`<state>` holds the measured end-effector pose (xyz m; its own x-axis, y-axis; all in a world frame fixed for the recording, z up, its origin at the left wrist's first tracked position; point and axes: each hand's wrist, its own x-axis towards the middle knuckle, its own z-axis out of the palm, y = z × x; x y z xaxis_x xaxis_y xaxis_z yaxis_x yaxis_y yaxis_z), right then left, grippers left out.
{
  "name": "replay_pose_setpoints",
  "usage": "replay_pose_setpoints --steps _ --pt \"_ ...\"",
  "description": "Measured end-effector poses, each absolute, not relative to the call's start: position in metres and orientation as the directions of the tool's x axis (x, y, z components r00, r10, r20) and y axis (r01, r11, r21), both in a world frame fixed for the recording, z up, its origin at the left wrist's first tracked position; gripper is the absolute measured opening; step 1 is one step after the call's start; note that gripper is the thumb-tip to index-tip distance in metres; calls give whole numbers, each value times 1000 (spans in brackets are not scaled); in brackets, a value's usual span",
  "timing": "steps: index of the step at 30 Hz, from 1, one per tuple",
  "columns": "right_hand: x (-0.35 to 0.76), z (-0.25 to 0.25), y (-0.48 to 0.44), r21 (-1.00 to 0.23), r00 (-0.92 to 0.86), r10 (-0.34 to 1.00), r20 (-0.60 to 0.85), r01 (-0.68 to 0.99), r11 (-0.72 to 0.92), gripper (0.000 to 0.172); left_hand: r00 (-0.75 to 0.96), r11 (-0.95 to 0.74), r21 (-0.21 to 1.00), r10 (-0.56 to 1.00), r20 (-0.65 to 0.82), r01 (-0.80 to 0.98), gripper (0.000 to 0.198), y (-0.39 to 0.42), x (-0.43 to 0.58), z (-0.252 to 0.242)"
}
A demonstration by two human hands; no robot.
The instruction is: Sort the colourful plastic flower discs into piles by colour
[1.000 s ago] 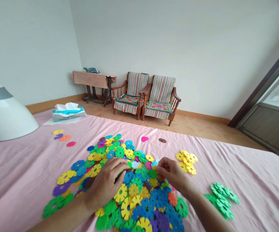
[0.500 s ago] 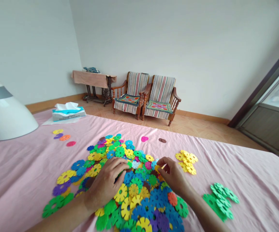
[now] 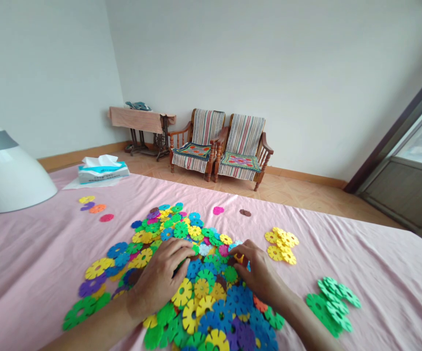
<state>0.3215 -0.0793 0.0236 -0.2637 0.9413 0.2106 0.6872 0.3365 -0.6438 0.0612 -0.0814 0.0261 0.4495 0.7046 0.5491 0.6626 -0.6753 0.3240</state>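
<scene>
Flower-shaped plastic discs with slotted edges, in many colours, form a wide pile [image 3: 203, 290] on the pink cloth. My left hand [image 3: 165, 268] lies over the left middle of the pile, its fingers curled down and its thumb tucked beneath. A green disc [image 3: 195, 249] shows at its fingertips; the inside of the grasp is hidden. On the pile's right side my right hand [image 3: 256, 268] reaches in with bent fingers, thumb and fingertips apart around brown and yellow discs. No disc is visibly lifted in it.
Yellow discs [image 3: 282, 244] and green discs [image 3: 333, 304] lie in separate groups to the right. Pink discs [image 3: 218, 210] and brown discs [image 3: 245, 213] sit beyond the pile. A tissue box [image 3: 103, 173] and a white rounded appliance [image 3: 13, 175] stand at left. Two armchairs [image 3: 242, 161] are behind the table.
My right hand has moved slightly left and down into the pile, and its fingertips now reach among the discs. My left hand stays in place.
</scene>
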Motion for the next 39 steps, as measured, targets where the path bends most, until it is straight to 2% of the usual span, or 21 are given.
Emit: replay_pose_setpoints --steps 7,12,15,22,26,33,39 --pt "320 25 -81 -673 -276 937 213 654 345 21 445 -681 315 693 567 661 22 -82 62 27" --pt "321 26 -75 -721 -215 966 147 646 253 9 440 -682 309 688 577 662 22 -83 62 28" --pt "326 31 -62 -748 -100 986 133 643 166 1 439 -681 311 690 576 663 22 -84 62 29" --pt "352 18 15 -813 237 956 172 582 2 4 427 -673 317 696 577 669 21 -84 62 30" --pt "359 9 49 -813 314 935 165 580 -51 2 425 -666 323 705 567 673 21 -84 63 31" --pt "360 11 39 -796 261 949 178 605 -17 6 426 -668 318 701 573 672 22 -84 63 31" --pt "354 20 -20 -736 49 986 156 672 83 10 425 -669 320 701 573 671 22 -84 63 29"
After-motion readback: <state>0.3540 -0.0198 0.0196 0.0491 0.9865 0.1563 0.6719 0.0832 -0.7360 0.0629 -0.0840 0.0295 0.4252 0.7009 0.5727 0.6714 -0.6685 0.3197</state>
